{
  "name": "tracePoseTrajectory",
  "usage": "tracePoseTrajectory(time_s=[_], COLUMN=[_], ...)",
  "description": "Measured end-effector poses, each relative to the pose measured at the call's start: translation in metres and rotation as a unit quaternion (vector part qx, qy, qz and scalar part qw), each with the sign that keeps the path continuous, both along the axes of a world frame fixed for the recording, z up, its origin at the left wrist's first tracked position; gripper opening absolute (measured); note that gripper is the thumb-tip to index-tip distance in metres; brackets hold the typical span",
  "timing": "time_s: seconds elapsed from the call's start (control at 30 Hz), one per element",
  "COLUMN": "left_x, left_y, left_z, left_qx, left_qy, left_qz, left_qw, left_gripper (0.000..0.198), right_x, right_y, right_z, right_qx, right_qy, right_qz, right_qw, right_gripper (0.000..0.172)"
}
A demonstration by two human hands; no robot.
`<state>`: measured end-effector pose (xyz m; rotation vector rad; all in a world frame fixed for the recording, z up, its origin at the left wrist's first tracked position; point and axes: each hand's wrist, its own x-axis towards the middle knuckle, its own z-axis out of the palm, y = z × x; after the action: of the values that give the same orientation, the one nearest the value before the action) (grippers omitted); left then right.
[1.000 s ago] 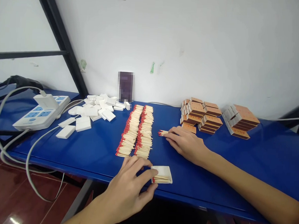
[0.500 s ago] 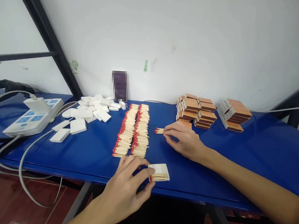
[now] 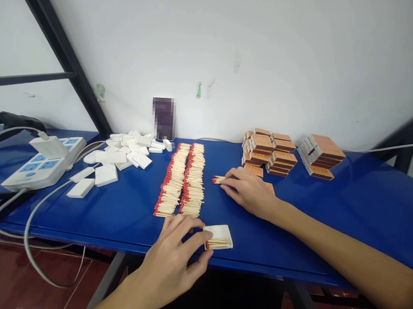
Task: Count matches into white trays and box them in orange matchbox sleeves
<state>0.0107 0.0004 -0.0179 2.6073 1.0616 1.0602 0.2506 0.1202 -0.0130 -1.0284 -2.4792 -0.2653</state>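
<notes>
My left hand [image 3: 178,254] grips a small white matchbox tray [image 3: 221,231] by its left end, near the front edge of the table. Several red-tipped matches lie along the near side of that tray. Farther back and to the right, my right hand [image 3: 248,191] has its fingertips closed on a small bunch of matches [image 3: 216,179], whose red heads point left. Two long rows of matches, a left row [image 3: 173,180] and a right row [image 3: 193,181], run away from me to the left of both hands. Partly behind my right hand lie orange matchbox sleeves [image 3: 270,188].
Stacked orange matchboxes [image 3: 280,157] stand at the back right, with another stack [image 3: 326,151] farther right. A heap of white trays [image 3: 130,150] lies at the back left, near a power strip [image 3: 41,164] and its cables. A pixelated dark rectangle [image 3: 163,118] leans on the wall.
My right hand has shifted very slightly left with the bunch of matches. The left hand still holds the tray in the same place. The whole view has drifted a little.
</notes>
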Motion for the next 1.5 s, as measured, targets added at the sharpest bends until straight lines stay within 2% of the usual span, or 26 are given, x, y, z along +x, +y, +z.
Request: tracePoseTrajectory(time_s=[0.27,0.63,0.87,1.17,1.27,1.5], left_x=[-0.0005,-0.0004,0.0000,0.0004,0.0003,-0.0007], left_y=[0.0003,-0.0003,-0.0001,-0.0002,0.0005,-0.0001], left_z=[-0.0003,0.0009,0.0008,0.0022,0.0017,-0.0004], left_qx=[-0.004,0.002,0.007,0.011,0.014,0.000], left_qy=[-0.007,0.000,-0.004,-0.001,0.000,0.006], left_qz=[0.000,0.006,0.000,0.004,0.006,0.002], left_qw=[1.000,1.000,1.000,1.000,1.000,1.000], left_gripper=[0.019,0.017,0.017,0.016,0.015,0.016], right_x=[0.0021,0.0047,0.0042,0.0037,0.0039,0.0016], right_y=[-0.0040,-0.0066,-0.0046,-0.0022,-0.0013,-0.0043], right_z=[0.0043,0.0054,0.0036,0.0025,0.0019,0.0035], right_qx=[-0.003,-0.012,-0.009,-0.062,-0.081,-0.070], right_qy=[0.004,0.005,0.014,0.045,0.063,0.055], right_qz=[0.014,-0.018,-0.008,-0.017,-0.012,0.018], right_qw=[1.000,1.000,1.000,0.997,0.995,0.996], right_gripper=[0.025,0.024,0.025,0.023,0.021,0.017])
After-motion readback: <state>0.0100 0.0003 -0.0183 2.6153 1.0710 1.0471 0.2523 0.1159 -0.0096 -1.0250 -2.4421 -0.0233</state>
